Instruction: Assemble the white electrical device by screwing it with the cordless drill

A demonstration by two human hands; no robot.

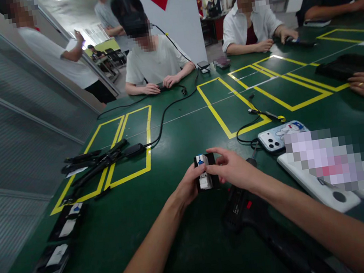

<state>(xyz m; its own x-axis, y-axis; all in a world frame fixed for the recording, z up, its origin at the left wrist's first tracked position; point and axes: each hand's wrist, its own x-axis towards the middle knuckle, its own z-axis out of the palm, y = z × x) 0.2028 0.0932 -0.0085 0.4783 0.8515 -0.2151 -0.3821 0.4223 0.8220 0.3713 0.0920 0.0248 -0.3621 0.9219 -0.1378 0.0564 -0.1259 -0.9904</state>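
Note:
A small black piece [213, 182] with a white part [205, 180] on top, bearing a bit of blue, is held up in front of me over the green table [187, 244]. My left hand [191, 181] grips it from the left side, thumb against the white part. From the right, my right hand [227, 166] holds the same piece, its index finger stretched along the far edge and its thumb on the white part. Below my right forearm lies a black power screwdriver [246, 206] with a red switch.
Two black items with white pads [67, 222] [47, 270] lie at the left, near black straps and cables [104, 163]. A phone [281, 136] and a white case [320, 184] lie at the right. Several people sit or stand beyond the yellow-taped table.

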